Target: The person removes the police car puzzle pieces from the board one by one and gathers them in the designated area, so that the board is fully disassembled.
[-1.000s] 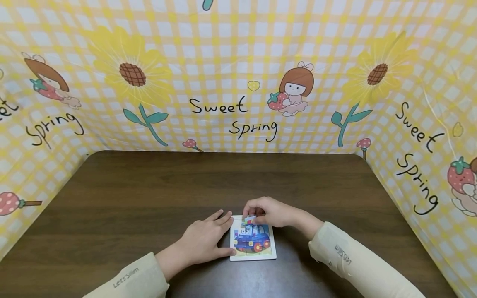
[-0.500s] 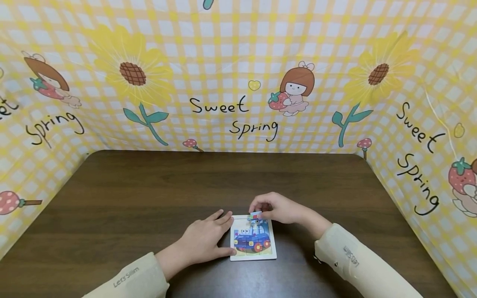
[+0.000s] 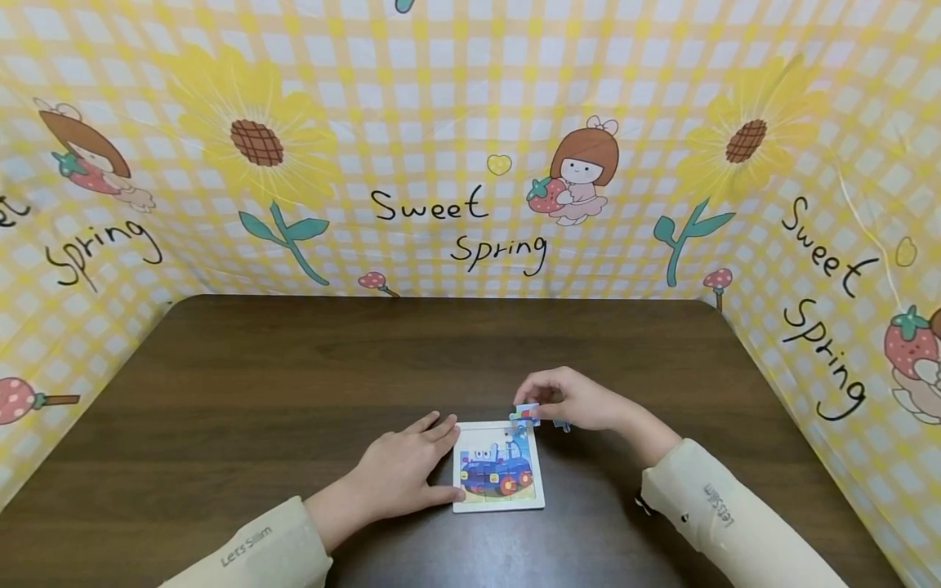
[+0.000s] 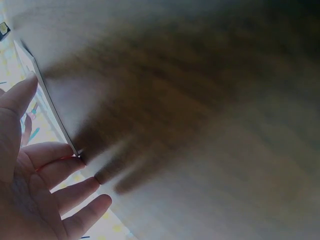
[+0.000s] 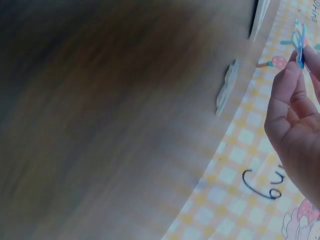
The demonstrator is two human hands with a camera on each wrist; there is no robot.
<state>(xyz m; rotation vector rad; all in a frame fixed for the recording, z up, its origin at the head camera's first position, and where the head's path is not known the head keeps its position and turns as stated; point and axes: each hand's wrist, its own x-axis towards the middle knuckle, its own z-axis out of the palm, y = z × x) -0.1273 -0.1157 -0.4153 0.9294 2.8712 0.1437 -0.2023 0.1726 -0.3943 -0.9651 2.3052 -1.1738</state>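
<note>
A square jigsaw puzzle in a white tray (image 3: 507, 508) lies on the table, its pieces forming a blue car with eyes. Pale bare backing shows along the tray's upper left. My left hand (image 3: 403, 469) rests flat at the left side, thumb and fingertips on the tray's edge; the left wrist view shows these fingers (image 4: 60, 172) extended. Just above the tray's top right corner, my right hand (image 3: 577, 400) pinches a colourful puzzle piece (image 3: 524, 413) between thumb and fingers. That piece appears edge-on in the right wrist view. A loose puzzle piece (image 3: 562, 425) lies partly hidden under the right hand.
The dark brown wooden table (image 3: 331, 359) has rounded far corners. Yellow checked cloth (image 3: 441, 122) with flowers and lettering stands round its back and sides. In the right wrist view the loose piece lies on the tabletop, a little apart from the tray.
My right hand has moved right and away from me with the pinched piece, from over the puzzle to its top right corner. A loose piece now shows beneath it. The left hand stays put.
</note>
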